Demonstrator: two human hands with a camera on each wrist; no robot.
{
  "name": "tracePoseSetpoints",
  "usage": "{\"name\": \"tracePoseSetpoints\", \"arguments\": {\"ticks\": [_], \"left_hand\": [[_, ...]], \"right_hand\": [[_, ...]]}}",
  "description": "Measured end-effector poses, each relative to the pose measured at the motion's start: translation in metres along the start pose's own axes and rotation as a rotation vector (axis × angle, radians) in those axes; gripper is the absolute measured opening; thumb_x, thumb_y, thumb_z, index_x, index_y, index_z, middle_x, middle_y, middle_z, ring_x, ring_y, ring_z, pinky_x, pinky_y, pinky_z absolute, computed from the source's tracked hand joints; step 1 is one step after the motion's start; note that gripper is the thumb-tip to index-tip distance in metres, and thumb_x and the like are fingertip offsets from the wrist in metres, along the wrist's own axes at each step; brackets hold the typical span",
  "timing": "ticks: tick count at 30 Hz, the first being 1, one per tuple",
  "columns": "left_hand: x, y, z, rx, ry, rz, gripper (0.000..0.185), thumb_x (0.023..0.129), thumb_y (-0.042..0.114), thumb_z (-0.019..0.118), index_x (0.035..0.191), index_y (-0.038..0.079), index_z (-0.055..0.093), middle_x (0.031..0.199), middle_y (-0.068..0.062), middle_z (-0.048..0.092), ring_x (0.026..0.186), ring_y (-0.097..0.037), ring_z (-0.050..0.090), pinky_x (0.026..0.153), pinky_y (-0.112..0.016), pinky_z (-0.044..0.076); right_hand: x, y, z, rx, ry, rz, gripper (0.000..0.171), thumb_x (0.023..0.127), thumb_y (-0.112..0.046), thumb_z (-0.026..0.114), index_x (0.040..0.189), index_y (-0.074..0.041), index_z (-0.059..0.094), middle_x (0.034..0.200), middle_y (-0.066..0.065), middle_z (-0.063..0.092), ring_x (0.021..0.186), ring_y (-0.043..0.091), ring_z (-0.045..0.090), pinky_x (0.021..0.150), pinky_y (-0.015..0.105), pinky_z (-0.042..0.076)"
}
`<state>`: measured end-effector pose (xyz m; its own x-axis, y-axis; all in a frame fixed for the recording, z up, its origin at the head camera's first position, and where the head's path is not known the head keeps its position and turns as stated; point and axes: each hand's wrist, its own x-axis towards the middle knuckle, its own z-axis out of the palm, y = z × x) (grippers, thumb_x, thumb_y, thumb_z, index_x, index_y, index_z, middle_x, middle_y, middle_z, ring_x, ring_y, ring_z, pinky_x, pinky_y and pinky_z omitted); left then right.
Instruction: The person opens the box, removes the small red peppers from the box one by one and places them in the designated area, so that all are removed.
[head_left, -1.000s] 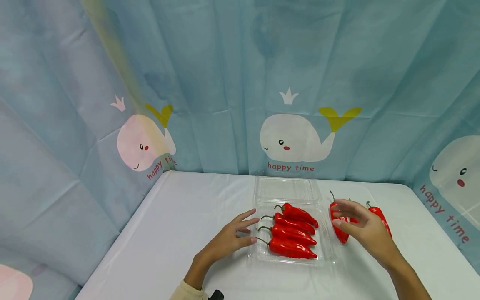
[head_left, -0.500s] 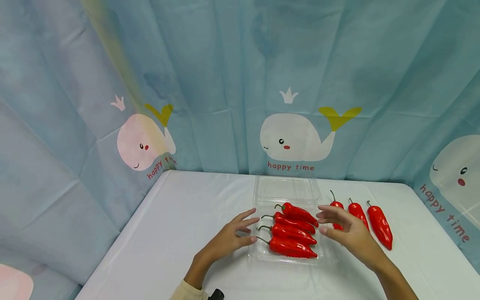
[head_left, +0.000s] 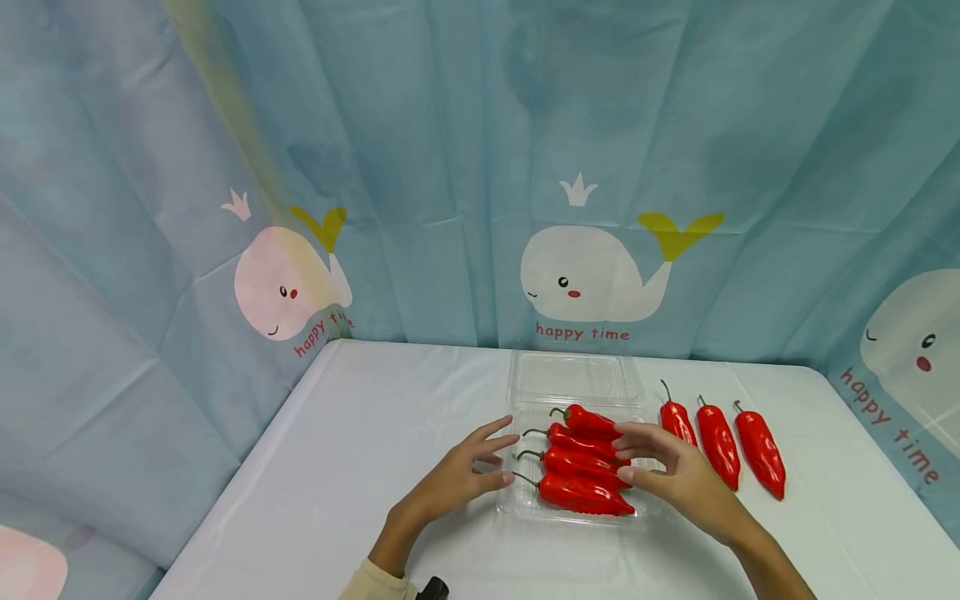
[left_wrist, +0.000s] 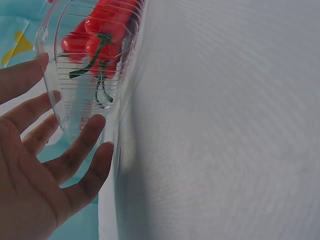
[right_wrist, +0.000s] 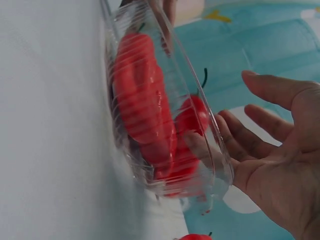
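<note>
In the head view, a clear plastic box (head_left: 577,500) stands on the white tabletop (head_left: 360,467) with its lid folded back, and four red peppers (head_left: 581,467) lie side by side inside it. The left hand (head_left: 457,475) rests at the left edge of the box with released, spread fingers and holds nothing. The right hand (head_left: 671,475) hovers over the right end of the peppers, its grip also released, fingers relaxed. Three more peppers (head_left: 720,442) lie in a row on the tabletop just to the right of the box, apart from both hands. In the left wrist view, the open left hand (left_wrist: 45,175) is just beside the ribbed wall of the box (left_wrist: 90,75), and green stems show through the plastic. In the right wrist view, the right hand (right_wrist: 270,165) is spread near the box rim (right_wrist: 200,130), touching nothing clearly. I judge that the step in hand is the steadying or arranging of the filled box; the next move seems to call for both hands to take the box sides evenly, without pressing the thin plastic.
</note>
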<state>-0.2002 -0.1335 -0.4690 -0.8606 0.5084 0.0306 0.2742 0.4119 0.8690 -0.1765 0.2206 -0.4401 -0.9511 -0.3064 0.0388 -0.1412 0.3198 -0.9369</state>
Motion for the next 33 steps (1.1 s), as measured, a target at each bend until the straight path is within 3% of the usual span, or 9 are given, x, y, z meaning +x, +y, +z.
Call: {"name": "tracePoseSetpoints", "arguments": {"ticks": [7, 18, 33], "left_hand": [[0.000, 0.000, 0.000, 0.004, -0.002, 0.004, 0.057, 0.103, 0.030, 0.069, 0.155, 0.013, 0.056, 0.174, -0.001, 0.031, 0.129, -0.033, 0.065, 0.100, -0.043, 0.058], [0.001, 0.001, 0.000, 0.006, 0.003, -0.003, 0.057, 0.103, 0.030, 0.069, 0.155, 0.013, 0.056, 0.174, -0.001, 0.031, 0.130, -0.033, 0.064, 0.100, -0.047, 0.059], [0.000, 0.001, 0.001, 0.008, 0.003, -0.011, 0.057, 0.103, 0.032, 0.069, 0.155, 0.012, 0.056, 0.174, -0.001, 0.031, 0.131, -0.033, 0.064, 0.101, -0.047, 0.058]], "right_hand": [[0.001, 0.001, 0.008, 0.039, -0.056, 0.013, 0.066, 0.092, -0.021, 0.079, 0.150, -0.004, 0.054, 0.137, 0.021, 0.065, 0.122, 0.038, 0.065, 0.086, 0.034, 0.063], [0.004, 0.002, 0.016, -0.012, -0.110, 0.009, 0.068, 0.090, -0.023, 0.082, 0.150, -0.003, 0.055, 0.138, 0.019, 0.065, 0.124, 0.040, 0.063, 0.086, 0.033, 0.063], [0.006, 0.003, 0.020, -0.046, -0.124, 0.031, 0.065, 0.090, -0.023, 0.082, 0.147, -0.004, 0.058, 0.134, 0.018, 0.067, 0.123, 0.036, 0.063, 0.088, 0.032, 0.063]]}}
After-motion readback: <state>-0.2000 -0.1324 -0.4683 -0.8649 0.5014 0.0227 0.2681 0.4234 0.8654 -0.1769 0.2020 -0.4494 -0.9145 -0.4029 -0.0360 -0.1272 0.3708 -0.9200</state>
